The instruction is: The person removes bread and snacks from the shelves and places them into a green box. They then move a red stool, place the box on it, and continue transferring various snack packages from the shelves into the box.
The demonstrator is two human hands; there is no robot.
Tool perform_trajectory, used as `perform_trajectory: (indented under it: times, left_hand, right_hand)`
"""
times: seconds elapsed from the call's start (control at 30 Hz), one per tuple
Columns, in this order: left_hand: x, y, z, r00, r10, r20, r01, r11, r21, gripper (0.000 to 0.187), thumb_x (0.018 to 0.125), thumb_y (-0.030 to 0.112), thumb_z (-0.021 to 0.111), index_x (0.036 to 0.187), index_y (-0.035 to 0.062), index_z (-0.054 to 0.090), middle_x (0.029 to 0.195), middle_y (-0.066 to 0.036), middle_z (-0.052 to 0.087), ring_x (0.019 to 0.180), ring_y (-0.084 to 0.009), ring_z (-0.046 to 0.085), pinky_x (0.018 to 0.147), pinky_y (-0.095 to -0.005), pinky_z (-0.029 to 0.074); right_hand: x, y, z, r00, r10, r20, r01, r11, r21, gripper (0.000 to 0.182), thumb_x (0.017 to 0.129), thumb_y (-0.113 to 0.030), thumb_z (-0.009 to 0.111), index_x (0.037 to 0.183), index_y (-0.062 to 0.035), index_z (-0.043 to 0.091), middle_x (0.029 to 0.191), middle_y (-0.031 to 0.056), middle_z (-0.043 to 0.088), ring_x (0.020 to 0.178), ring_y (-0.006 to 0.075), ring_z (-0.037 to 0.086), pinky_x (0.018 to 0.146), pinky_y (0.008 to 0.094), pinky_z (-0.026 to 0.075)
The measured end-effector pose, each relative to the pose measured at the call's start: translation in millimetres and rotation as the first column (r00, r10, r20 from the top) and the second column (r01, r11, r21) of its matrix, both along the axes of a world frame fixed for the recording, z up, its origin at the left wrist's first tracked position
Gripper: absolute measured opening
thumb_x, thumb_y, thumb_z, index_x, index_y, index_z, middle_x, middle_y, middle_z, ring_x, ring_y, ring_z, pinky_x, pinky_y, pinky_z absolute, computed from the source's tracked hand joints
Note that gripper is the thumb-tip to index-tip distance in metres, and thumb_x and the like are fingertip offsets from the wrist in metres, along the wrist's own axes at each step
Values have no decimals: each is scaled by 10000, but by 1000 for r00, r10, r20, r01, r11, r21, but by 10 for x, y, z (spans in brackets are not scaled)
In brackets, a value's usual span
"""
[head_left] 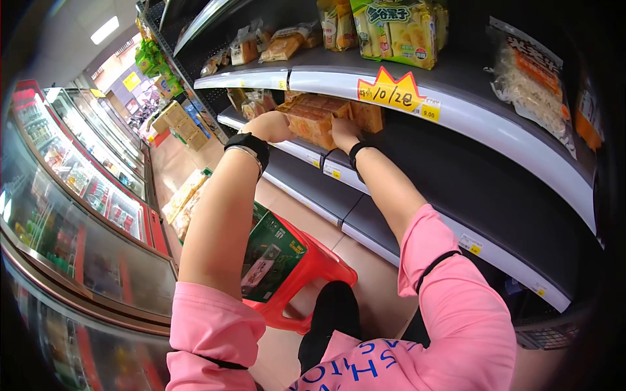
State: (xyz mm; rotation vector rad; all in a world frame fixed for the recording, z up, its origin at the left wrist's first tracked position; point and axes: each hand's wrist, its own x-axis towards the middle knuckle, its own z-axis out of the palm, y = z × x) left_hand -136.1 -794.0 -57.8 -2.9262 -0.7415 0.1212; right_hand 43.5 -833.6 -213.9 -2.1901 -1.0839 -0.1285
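My left hand (276,126) and my right hand (344,133) press against the two sides of a row of orange-brown packaged bread (311,122) on the middle shelf. My right fingers are curled against the near right end of the row. The left fingertips are partly hidden by the packs. Another pack of the same colour (366,116) stands just right of and behind my right hand. Smaller clear packs (258,104) sit to the left of my left hand. Both wrists have dark bands.
A yellow price sign (391,91) hangs on the upper shelf edge (319,79), above my right hand. Below me stands a red stool (326,270) with a green carton (277,254) on it. Glass-door coolers (85,176) line the left. Cartons (182,124) stand down the aisle.
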Motion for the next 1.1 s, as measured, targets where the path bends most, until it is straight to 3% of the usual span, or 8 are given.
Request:
perform_trajectory:
  times: [0.27, 0.4, 0.53, 0.67, 0.87, 0.93, 1.03, 1.1]
  left_hand:
    - [168, 8, -242, 995, 99, 26, -99, 995, 0, 404, 704, 295, 594, 1010, 36, 644, 1060, -160, 618, 1010, -315, 579, 844, -380, 464]
    - [114, 40, -244, 988, 140, -72, -136, 989, 55, 445, 706, 303, 624, 1081, 63, 619, 1116, -122, 605, 1035, -303, 572, 861, -402, 456]
    - [-17, -5, -182, 985, 173, -21, -171, 983, 68, 428, 716, 299, 634, 1074, 65, 621, 1134, -103, 597, 1056, -307, 557, 871, -418, 441]
    - [55, 74, -170, 993, 114, -43, -109, 990, 94, 391, 682, 274, 642, 1017, 73, 645, 1054, -122, 627, 994, -302, 591, 830, -420, 466]
    - [397, -180, -291, 998, -34, 51, 31, 998, 50, 433, 614, 219, 754, 998, 48, 652, 1038, -145, 631, 970, -299, 606, 801, -408, 495]
    - [546, -396, -384, 987, -152, 46, 154, 988, -25, 685, 549, 226, 791, 1132, -25, 534, 1093, -212, 584, 992, -339, 576, 840, -378, 473]
    - [619, -796, -424, 995, -90, -34, 90, 996, -17, 504, 588, 172, 795, 1052, 66, 628, 1077, -134, 619, 997, -297, 594, 804, -401, 496]
    - [657, -886, -521, 993, -88, -77, 85, 996, -31, 516, 586, 168, 796, 1063, 72, 623, 1087, -131, 615, 1000, -298, 591, 806, -397, 496]
  right_hand:
    - [-129, -147, 45, 986, 13, 168, -52, 972, 231, 203, 858, -186, 477, 978, -40, 550, 974, 190, 599, 946, 358, 569, 790, 444, 447]
    - [-130, 39, 20, 999, 46, -18, -39, 956, 290, 383, 913, -305, 338, 1058, -57, 591, 1090, 207, 576, 1036, 334, 542, 882, 404, 424]
    - [-99, -48, 63, 985, 62, -163, -28, 978, 208, 378, 912, -290, 323, 1063, -71, 592, 1083, 209, 578, 1011, 333, 556, 874, 413, 420]
    - [-49, -591, 182, 965, 129, 227, -131, 991, -6, 309, 892, -200, 329, 970, -80, 603, 930, 188, 626, 900, 339, 601, 771, 443, 456]
    - [70, -1865, 243, 958, 232, 169, -237, 972, 7, 136, 771, -70, 536, 901, -52, 573, 854, 186, 608, 836, 363, 586, 685, 428, 466]
    - [149, -2328, 264, 977, 193, 86, -186, 978, -90, 219, 736, -105, 618, 936, -55, 545, 861, 171, 615, 825, 335, 599, 691, 399, 470]
    - [258, -2537, 169, 978, 185, -98, -173, 977, 121, 756, 608, -190, 798, 1220, -12, 391, 1145, 163, 516, 1063, 245, 521, 881, 299, 427]
    - [195, -2478, 101, 935, 262, -237, -208, 950, 232, 793, 597, -170, 809, 1235, 4, 373, 1178, 161, 495, 1095, 237, 495, 911, 294, 409]
